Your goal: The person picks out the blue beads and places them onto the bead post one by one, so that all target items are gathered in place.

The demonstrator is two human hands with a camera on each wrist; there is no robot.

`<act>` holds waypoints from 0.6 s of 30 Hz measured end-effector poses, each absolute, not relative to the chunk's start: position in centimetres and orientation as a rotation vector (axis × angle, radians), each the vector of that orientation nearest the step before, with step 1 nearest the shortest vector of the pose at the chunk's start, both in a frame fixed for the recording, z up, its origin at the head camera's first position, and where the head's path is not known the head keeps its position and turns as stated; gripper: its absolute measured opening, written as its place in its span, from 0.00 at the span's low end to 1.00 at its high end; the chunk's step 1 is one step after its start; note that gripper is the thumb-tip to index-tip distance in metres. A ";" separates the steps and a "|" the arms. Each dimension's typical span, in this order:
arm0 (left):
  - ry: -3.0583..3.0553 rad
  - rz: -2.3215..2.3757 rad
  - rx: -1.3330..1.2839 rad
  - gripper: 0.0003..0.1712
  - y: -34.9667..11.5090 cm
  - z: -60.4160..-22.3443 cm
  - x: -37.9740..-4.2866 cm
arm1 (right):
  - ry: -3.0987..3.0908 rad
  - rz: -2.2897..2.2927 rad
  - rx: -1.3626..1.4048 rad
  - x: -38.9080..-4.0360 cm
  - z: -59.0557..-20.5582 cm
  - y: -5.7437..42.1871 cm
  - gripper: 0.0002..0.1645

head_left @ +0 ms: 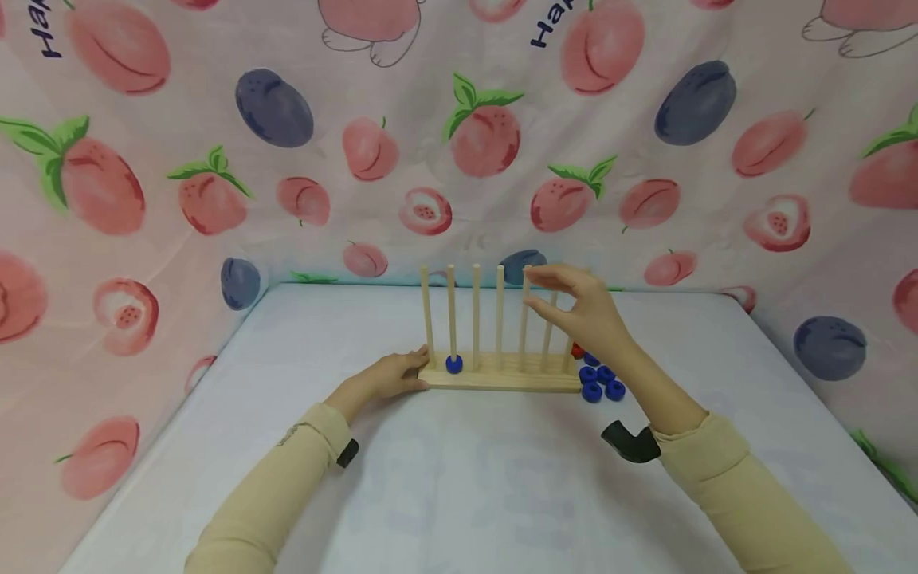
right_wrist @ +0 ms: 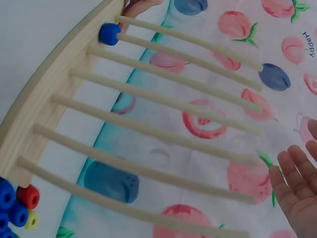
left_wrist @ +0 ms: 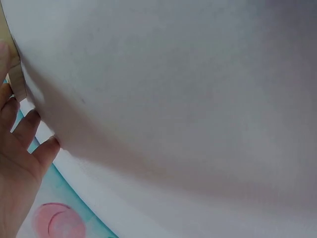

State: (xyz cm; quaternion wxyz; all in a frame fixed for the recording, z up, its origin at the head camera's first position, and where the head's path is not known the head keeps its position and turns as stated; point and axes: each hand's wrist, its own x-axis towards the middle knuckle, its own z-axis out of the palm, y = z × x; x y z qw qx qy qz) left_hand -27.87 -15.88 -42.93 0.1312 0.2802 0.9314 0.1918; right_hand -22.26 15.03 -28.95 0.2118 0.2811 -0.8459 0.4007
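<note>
A wooden rack with a row of several upright pegs stands on the table. One blue bead sits at the foot of the second peg from the left. My left hand holds the rack's left end, thumb at the front and fingers behind; in the left wrist view only part of this hand shows. Near the tops of the right-hand pegs is my right hand, thumb and fingers apart. Nothing shows between its fingers in the right wrist view.
Several loose blue beads lie by the rack's right end, with a red bead and a yellow bead behind them. A white cloth covers the table. Behind it hangs a fruit-print curtain.
</note>
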 end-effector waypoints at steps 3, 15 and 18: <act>2.704 0.568 0.830 0.36 -15.9 -42.8 -27.9 | -2.348 1.094 0.771 -22.2 -29.5 16.0 0.23; 2.695 0.580 0.821 0.36 -16.0 -42.9 -27.8 | -2.417 1.110 0.797 -22.1 -31.9 19.7 0.20; 2.695 0.580 0.829 0.36 -16.0 -43.0 -27.8 | -2.417 1.116 0.802 -22.1 -32.5 20.5 0.20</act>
